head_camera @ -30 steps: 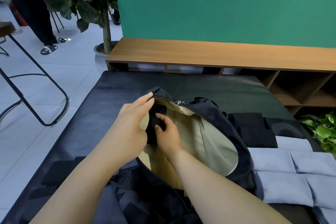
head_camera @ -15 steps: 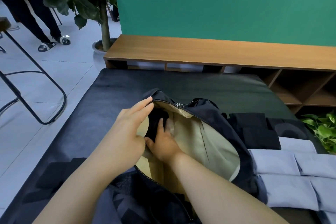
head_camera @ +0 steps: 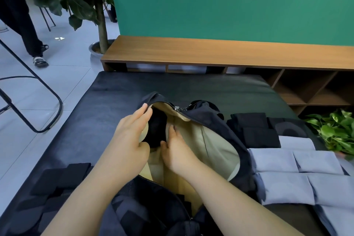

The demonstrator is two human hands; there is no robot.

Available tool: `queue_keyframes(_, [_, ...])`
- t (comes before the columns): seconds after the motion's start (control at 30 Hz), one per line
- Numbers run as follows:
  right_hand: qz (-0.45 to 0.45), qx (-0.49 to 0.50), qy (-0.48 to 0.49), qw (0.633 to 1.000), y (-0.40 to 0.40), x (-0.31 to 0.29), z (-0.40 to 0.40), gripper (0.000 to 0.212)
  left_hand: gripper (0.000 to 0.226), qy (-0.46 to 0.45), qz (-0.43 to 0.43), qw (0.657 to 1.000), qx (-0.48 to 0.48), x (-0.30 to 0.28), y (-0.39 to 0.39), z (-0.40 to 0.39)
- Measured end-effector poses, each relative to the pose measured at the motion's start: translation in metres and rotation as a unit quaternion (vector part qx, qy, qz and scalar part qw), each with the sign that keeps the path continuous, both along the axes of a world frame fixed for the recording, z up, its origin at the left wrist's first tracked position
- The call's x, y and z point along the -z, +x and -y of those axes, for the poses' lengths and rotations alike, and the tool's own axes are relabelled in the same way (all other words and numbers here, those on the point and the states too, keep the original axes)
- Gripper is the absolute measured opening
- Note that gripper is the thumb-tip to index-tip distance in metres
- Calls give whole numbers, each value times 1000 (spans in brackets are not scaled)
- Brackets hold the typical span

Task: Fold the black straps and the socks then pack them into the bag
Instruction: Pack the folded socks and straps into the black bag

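Over the last second my right hand (head_camera: 177, 151) has sunk deeper into the bag (head_camera: 214, 140), its fingers going from a curled grip on the folded black piece (head_camera: 156, 130) to lying nearly straight against the beige lining just beside it, thumb touching its lower edge. So I read the right grip as let go: open, holding nothing, only pressing the piece into place. The piece now stands tucked against the left inner wall near the bag's mouth; whether it is a strap or a sock I cannot tell. My left hand (head_camera: 130, 138) has kept its place at the rim, fingers straight and laid over the opening's left edge, holding it wide rather than gripping. I judge that one item is as good as packed and the right hand is free to withdraw. More folded black pieces (head_camera: 252, 128) lie right of the bag, grey folded socks (head_camera: 287, 176) nearer me on that side, and black pieces (head_camera: 57, 180) at the near left. The zipper edge (head_camera: 177, 107) arches over the far rim, so my exit is back towards me through the wide beige gap. The dark surface (head_camera: 191, 86) beyond the bag lies bare, a wooden shelf unit (head_camera: 229, 51) behind it; the right-hand stacks crowd the bag's flank.
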State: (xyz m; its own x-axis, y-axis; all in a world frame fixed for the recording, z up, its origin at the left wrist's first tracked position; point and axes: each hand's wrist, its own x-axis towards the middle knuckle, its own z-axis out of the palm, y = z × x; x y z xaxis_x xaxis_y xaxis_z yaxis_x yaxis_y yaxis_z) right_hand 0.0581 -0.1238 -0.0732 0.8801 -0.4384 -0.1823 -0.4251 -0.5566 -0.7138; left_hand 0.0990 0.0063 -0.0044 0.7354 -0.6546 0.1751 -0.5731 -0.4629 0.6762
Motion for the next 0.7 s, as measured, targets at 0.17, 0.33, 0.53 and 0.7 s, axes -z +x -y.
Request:
queue_keyframes(0.17, [99,22,-17,995,-63,-22,3,45,57,-15,138,989,-42,16,-19,8])
queue_keyframes(0.33, [226,41,-61,971,-105,-19,11,33,40,-17,199,980,-24,27,-48,20])
queue_keyframes(0.53, [374,116,-136,910,-149,-1,30,27,41,-50,208,975,63,36,-86,46])
queue_keyframes(0.7, [357,167,-140,908,-190,21,44,25,40,-66,161,969,174,41,-115,74])
